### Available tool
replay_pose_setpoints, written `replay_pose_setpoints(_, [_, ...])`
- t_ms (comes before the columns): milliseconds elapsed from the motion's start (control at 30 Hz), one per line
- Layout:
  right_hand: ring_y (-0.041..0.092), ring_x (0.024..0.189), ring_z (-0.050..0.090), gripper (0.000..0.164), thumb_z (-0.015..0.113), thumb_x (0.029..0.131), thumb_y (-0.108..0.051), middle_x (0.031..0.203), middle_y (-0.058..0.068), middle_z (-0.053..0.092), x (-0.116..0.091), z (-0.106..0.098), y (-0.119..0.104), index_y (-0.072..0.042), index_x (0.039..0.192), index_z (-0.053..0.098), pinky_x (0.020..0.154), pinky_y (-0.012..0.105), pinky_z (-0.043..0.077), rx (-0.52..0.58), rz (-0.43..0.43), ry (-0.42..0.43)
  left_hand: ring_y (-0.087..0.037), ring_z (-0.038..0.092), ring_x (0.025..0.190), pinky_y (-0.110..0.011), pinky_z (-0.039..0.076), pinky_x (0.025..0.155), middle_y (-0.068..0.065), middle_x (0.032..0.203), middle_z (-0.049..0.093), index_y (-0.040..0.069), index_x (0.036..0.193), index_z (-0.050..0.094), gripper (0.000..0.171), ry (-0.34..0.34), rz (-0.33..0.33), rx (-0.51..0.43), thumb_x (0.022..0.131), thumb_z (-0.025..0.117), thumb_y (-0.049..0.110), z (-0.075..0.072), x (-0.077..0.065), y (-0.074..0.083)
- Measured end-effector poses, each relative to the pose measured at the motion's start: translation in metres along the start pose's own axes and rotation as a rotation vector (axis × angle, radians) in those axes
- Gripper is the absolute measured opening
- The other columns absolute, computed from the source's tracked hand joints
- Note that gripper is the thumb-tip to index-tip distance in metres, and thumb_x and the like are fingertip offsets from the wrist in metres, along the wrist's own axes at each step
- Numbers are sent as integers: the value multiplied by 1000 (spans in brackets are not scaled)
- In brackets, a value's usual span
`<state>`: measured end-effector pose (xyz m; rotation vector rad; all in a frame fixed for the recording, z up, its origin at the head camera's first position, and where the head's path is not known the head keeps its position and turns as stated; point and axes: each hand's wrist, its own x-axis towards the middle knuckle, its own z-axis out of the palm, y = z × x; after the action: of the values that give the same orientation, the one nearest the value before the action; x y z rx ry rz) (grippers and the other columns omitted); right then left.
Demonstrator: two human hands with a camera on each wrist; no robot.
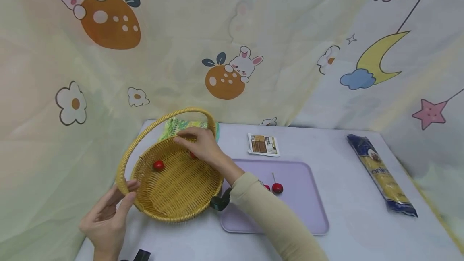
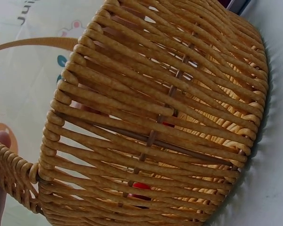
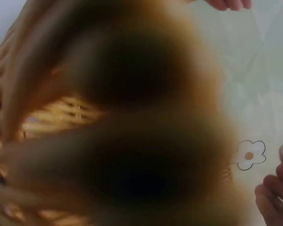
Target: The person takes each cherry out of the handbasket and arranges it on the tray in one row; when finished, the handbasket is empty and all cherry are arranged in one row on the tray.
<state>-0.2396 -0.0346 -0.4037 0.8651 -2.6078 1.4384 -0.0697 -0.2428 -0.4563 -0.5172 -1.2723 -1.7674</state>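
1. Cartoon-printed cloth with rabbits, carrots and a moon hangs behind a pale bench [image 1: 348, 212], and everything I am working with sits on that bench.

2. I judge the step in hand to be moving small red cherry-like fruits from the lilac plastic tray [image 1: 308, 212] into the round woven wicker basket with a hoop handle [image 1: 174, 196].

3. My left hand [image 1: 108, 216] grips the basket where the handle meets the near-left rim, thumb and fingers curled round the wicker, steadying it. The left wrist view shows a thumb tip at that joint and red showing through the weave.

4. My right hand [image 1: 203, 144] reaches inside the basket near its far wall, fingers bent down over a red fruit [image 1: 192, 155] that peeks out beneath them. I cannot tell whether the fingers pinch it or have let it go. The right wrist view is a blur of wicker and no help.

5. The basket holds a second red fruit [image 1: 158, 165] lying free on the left of its floor.

6. The tray holds one stemmed red fruit [image 1: 277, 188], with another partly hidden behind my sleeve.

7. Next, as I judge it, the right hand must lift clear of the rim without catching the handle, then cross to the tray.

8. A green packet [image 1: 174, 126] lies behind the basket.
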Motion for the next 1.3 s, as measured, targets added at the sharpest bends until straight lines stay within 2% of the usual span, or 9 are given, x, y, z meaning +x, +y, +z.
replay_pose_setpoints(300, [11, 115, 72, 30, 70, 102, -35, 123, -3, 77, 18, -6, -20, -15, 123, 77, 99, 21, 58, 35, -64, 25, -30, 80, 94, -29, 65, 88, -37, 103, 73, -39, 110, 53, 36, -8, 11, 17, 76, 65, -36, 5, 3, 4])
replay_pose_setpoints(667, [15, 120, 69, 35, 68, 103, -35, 127, -1, 75, 11, 9, 12, -14, 130, 74, 103, 27, 57, -276, -18, -226, -31, 80, 94, -30, 65, 90, -40, 102, 72, -40, 109, 52, 35, -27, 38, 7, 76, 66, -35, 5, 3, 2])
replay_pose_setpoints(767, [13, 110, 71, 30, 67, 104, -30, 124, 0, 76, 11, 11, 13, -13, 129, 74, 91, 24, 59, -409, -35, -303, -31, 80, 94, -30, 65, 90, -40, 102, 72, -40, 108, 52, 35, -23, 42, 4, 76, 66, -35, 5, 4, 2])
replay_pose_setpoints(833, [10, 90, 69, 20, 65, 105, -25, 107, 0, 76, 11, 12, 13, -14, 117, 76, 74, 21, 56, -487, -32, -362, -31, 80, 93, -30, 65, 89, -39, 102, 72, -40, 109, 52, 36, -18, 41, 9, 76, 66, -36, 5, 4, 3])
replay_pose_setpoints(933, [9, 65, 50, 14, 63, 103, -18, 78, -1, 59, 9, 13, 12, -13, 92, 69, 55, 20, 41, -549, -20, -423, -31, 80, 93, -30, 65, 89, -38, 101, 73, -41, 109, 52, 36, -12, 36, 9, 76, 65, -36, 6, 4, 4])
replay_pose_setpoints(1000, [9, 62, 42, 15, 64, 100, -14, 72, 0, 51, 8, 13, 12, -12, 85, 64, 53, 20, 35, -557, -10, -451, -30, 80, 93, -29, 65, 89, -37, 101, 73, -40, 109, 52, 35, -8, 32, 15, 77, 65, -36, 6, 3, 5])
replay_pose_setpoints(1100, [8, 68, 46, 7, 67, 97, -8, 80, 0, 62, 7, 12, 13, -9, 91, 71, 59, 19, 38, -551, -20, -474, -30, 80, 92, -29, 65, 89, -37, 101, 73, -40, 109, 52, 35, -7, 31, 15, 76, 64, -36, 7, 3, 6])
replay_pose_setpoints(1200, [11, 78, 55, 13, 67, 96, -4, 96, 3, 74, 7, 11, 14, -9, 102, 77, 66, 19, 45, -532, -34, -498, -30, 80, 92, -29, 65, 89, -37, 101, 73, -40, 109, 52, 35, -6, 32, 15, 76, 63, -37, 8, 4, 6])
replay_pose_setpoints(1300, [13, 86, 63, 13, 68, 98, -5, 101, 3, 75, 7, 11, 16, -10, 105, 78, 71, 20, 50, -519, -40, -505, -30, 80, 92, -29, 65, 89, -37, 101, 74, -41, 108, 52, 35, -4, 34, 13, 76, 63, -37, 9, 5, 7])
